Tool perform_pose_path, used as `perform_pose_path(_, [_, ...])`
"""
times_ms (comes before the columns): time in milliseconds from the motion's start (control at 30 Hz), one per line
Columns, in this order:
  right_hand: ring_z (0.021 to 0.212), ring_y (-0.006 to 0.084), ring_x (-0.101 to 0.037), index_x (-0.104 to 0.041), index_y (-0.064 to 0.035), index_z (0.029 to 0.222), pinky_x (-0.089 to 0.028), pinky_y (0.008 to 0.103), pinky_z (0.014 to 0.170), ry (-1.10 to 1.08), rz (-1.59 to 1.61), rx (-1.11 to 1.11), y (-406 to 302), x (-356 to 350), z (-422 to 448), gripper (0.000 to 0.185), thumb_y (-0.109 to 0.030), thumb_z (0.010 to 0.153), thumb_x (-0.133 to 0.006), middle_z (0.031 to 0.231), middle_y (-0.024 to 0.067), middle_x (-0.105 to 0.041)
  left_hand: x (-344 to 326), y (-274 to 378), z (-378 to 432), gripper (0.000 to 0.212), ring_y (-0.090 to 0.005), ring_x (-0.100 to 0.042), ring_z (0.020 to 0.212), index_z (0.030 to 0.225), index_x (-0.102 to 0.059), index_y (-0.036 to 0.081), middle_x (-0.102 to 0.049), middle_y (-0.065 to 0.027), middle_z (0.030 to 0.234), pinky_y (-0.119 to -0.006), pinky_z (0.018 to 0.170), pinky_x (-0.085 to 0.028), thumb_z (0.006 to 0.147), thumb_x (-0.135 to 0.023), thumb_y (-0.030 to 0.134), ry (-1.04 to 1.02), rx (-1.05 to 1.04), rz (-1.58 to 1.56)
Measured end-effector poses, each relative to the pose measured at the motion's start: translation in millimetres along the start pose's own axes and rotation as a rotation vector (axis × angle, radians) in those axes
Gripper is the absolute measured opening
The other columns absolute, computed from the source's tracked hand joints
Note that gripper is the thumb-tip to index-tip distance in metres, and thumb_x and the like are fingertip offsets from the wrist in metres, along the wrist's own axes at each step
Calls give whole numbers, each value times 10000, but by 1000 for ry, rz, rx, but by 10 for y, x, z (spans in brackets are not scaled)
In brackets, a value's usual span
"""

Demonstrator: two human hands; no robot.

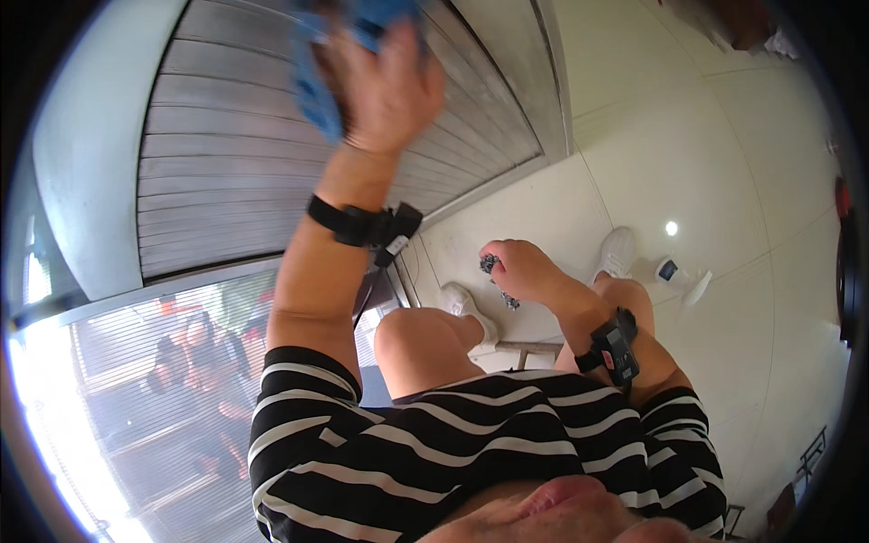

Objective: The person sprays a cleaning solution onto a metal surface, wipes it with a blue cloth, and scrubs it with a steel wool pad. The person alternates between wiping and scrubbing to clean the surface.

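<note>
A blurred blue cloth (316, 95) is in my left hand (390, 91), raised against a grey panel with horizontal ridges (210, 142). The cloth's upper part runs out of view at the top edge. Lower down, over the floor and between my knees and the panel, my right hand (523, 268) is closed around a metal scouring pad (509, 298); part of the pad hangs below the fingers. Each forearm carries a black strap with a small device.
A shiny reflective panel (170, 394) lies left of my left arm. On the tiled floor (679, 136) at the right stand a white spray bottle (669, 270) and my white shoes (616, 251). A metal stool frame (526, 349) shows between my legs. Dark objects line the far right rim.
</note>
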State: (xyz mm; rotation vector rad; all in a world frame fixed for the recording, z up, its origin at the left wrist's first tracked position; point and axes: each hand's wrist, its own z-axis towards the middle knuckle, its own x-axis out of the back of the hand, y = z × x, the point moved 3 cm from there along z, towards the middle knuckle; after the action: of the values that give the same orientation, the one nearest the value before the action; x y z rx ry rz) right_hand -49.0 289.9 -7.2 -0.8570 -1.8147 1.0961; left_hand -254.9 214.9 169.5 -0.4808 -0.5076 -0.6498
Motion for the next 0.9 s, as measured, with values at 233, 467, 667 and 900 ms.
perform_pose_path(233, [854, 381, -643, -661, -40, 1085, -510, 439, 782, 9, -15, 76, -10, -2, -28, 300, -52, 823, -516, 936, 207, -680, -581, 417, -698, 324, -454, -433, 1281, 1156, -618, 92, -458, -252, 1392, -530, 1006, -390, 843, -642, 172, -442, -308, -205])
perform_pose_path(467, [812, 387, -642, -658, -48, 1098, -516, 428, 762, 28, -100, 17, -2, 1, 68, 313, -36, 819, -518, 922, 215, -677, -691, 250, -1878, 256, -221, -535, 1205, 1165, -635, 138, -536, -27, 1393, -393, 960, -472, 919, -574, 167, -719, -420, -199])
perform_pose_path(667, [811, 358, -658, -655, -51, 1108, -523, 420, 751, -141, -16, -78, -84, -149, 137, 305, -44, 832, -525, 920, 216, -676, 634, -842, -1450, 551, -478, -432, 1254, 1300, -546, 18, -446, -273, 1391, -634, 1030, -288, 813, -656, 251, -205, -46, 144])
perform_pose_path(900, [890, 356, -669, -649, -38, 1130, -527, 400, 795, -230, -147, -56, -45, -440, 184, 321, -52, 834, -525, 980, 214, -685, 950, -1318, -2797, 807, -556, -308, 1300, 1388, -405, -58, -366, -336, 1416, -669, 1122, -106, 748, -688, 343, 212, 698, 290])
